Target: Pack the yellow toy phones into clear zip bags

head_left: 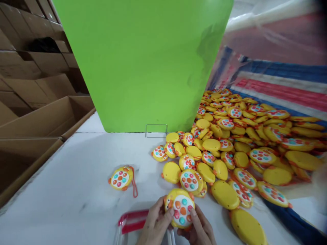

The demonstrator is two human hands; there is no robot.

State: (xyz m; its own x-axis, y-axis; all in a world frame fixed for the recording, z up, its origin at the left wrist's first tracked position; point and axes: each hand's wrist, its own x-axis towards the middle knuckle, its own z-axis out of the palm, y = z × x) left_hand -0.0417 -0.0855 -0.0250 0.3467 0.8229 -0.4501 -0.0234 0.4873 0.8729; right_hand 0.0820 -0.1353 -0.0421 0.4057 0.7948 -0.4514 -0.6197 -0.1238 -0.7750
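Between my two hands is a yellow duck-shaped button toy [182,208], its white face with coloured round buttons turned up toward me. My left hand [156,223] grips its left side, thumb on the front near the duck's head. On the right edge, my right hand [198,224] holds it with the thumb by the lower buttons. Below the hands, partly hidden by them, is a clear container with a red edge [133,219]. A single duck toy with a red cord loop [120,178] lies face up on the white table to the left.
A large heap of the same yellow toys [217,146] spreads over the right side, toward a striped woven sheet [281,85]. An upright green board [148,68] stands at the back, with a wire stand [156,136] at its foot. Open cardboard boxes [46,115] line the left.
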